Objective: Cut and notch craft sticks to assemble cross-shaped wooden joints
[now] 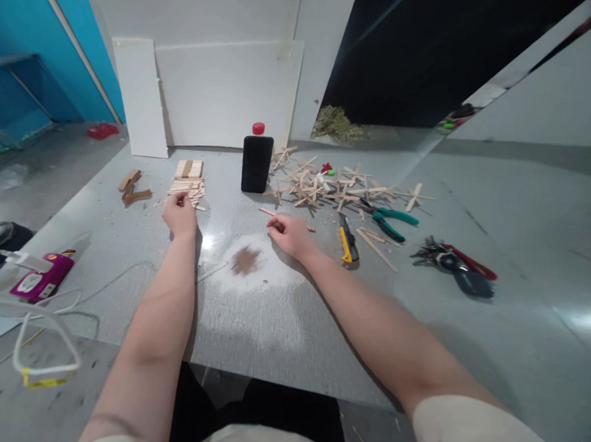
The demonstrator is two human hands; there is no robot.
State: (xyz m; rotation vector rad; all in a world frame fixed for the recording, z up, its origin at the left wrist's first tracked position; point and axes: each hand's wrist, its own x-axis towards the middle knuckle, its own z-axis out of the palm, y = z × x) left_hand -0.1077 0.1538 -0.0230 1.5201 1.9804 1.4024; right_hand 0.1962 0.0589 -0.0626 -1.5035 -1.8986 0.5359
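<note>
My left hand point(180, 216) is at the near edge of a pile of loose wooden craft sticks point(193, 186), its fingers curled together. Whether a stick is between them is hidden. My right hand point(291, 236) is closed in a pinch just above the table, and I cannot make out what its fingertips hold. A thin pink pencil point(267, 211) runs behind that hand, showing on both sides of it. Between the hands, a brown powder patch point(246, 260) lies within a whitish dusty area. Behind the loose sticks sits a banded bundle of craft sticks point(189, 168).
A black phone point(257, 163) stands upright before a red-capped bottle point(258, 128). Glued stick crosses point(318, 186) spread behind my right hand. To the right lie a yellow utility knife point(347, 240), green-handled pliers point(390, 219) and red-handled tools point(453, 261). A purple power strip point(43, 278) is at left.
</note>
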